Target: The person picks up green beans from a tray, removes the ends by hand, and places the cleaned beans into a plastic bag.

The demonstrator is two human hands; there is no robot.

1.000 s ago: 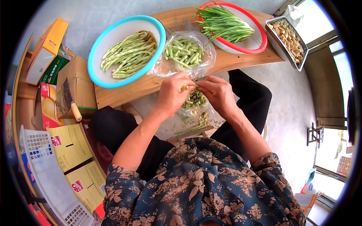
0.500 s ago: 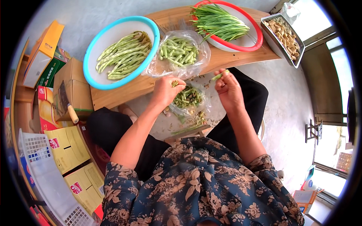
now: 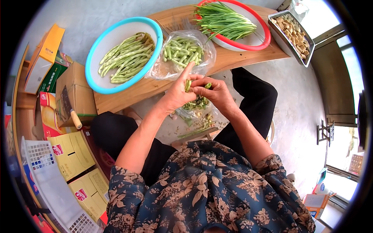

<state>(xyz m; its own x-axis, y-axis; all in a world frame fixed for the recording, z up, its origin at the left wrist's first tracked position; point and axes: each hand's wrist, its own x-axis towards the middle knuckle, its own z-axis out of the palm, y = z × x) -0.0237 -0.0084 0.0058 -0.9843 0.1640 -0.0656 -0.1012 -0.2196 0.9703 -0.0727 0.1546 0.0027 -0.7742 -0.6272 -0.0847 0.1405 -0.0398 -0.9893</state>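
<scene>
My left hand (image 3: 178, 94) holds short green bean pieces (image 3: 188, 85) under its thumb, the index finger stretched out. Against it, my right hand (image 3: 218, 95) pinches another bean piece (image 3: 208, 85). Both hands meet over a plastic bag of trimmings (image 3: 200, 104) on the floor, which they partly hide. Just beyond, on the wooden bench (image 3: 229, 61), lies an open clear bag (image 3: 157, 71) containing snapped bean pieces (image 3: 182, 49). Whole long green beans (image 3: 130, 58) fill part of a white basin with a blue rim (image 3: 88, 64) to its left.
A red-rimmed basin (image 3: 265, 33) bears green chives (image 3: 227, 21); right of it stands a metal tray (image 3: 311, 58) of tan chunks. At left are a cardboard box (image 3: 79, 91), a wooden-handled knife (image 3: 75, 118) and a white plastic basket (image 3: 50, 178). Scraps litter the floor.
My hands were apart and have come together over the trimmings bag. The right hand moved left with its bean piece, and the left hand's index finger has straightened.
</scene>
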